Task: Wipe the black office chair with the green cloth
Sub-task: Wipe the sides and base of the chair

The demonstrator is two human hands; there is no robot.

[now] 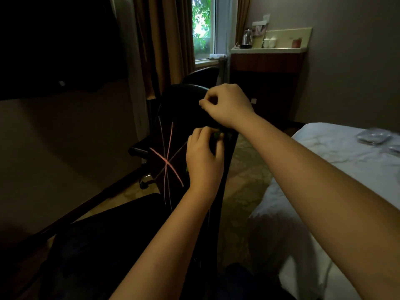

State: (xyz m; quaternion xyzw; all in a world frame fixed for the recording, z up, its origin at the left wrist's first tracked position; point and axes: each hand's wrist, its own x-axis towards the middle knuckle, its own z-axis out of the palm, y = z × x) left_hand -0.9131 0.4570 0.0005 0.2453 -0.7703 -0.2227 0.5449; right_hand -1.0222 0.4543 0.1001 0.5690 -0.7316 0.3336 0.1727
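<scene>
Green cloth (216, 134), soft and light, sits bunched in curled fingers (200, 133) of the left hand (203, 156). At twelve o'clock the right hand (225, 105) pinches the stiff black office chair (173, 109).

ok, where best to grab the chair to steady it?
Top rim of the black office chair backrest, coming from above: the rim is a rounded, exposed edge fingers can hook over. The right hand grips there; the left hand holds the green cloth.

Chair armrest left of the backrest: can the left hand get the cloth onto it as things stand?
Probably yes. The left hand holds the green cloth against the backrest, and the armrest sticks out beside it with nothing between. The right hand grips the top edge, out of the way.
</scene>
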